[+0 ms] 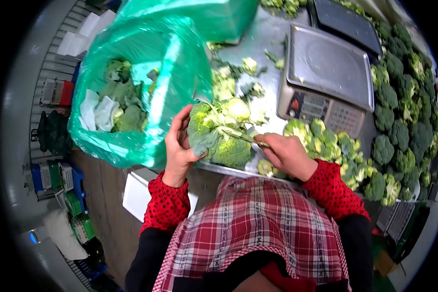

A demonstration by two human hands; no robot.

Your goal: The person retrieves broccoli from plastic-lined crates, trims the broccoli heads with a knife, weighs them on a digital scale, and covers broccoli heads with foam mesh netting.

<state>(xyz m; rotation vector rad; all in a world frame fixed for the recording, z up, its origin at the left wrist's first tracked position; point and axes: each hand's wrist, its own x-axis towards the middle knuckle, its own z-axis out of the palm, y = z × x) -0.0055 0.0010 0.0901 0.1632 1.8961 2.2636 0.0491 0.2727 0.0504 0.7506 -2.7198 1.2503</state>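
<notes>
My left hand (179,143) is closed around the left side of a large broccoli head (228,148), whose pale cut stem faces up. In my right hand (288,155) is a small knife (239,137), its blade lying against the stems of that broccoli. The head is held over the front edge of the metal table (272,82). Behind it lie cut stem pieces and leaves (224,82). A pile of small florets (321,138) sits just to the right of my right hand.
A green bag-lined container (180,73) with broccoli scraps stands at the left, another green bag behind. A weighing scale (328,68) is on the table. Many broccoli heads (404,112) are heaped along the right. A white box (136,194) lies low at the left.
</notes>
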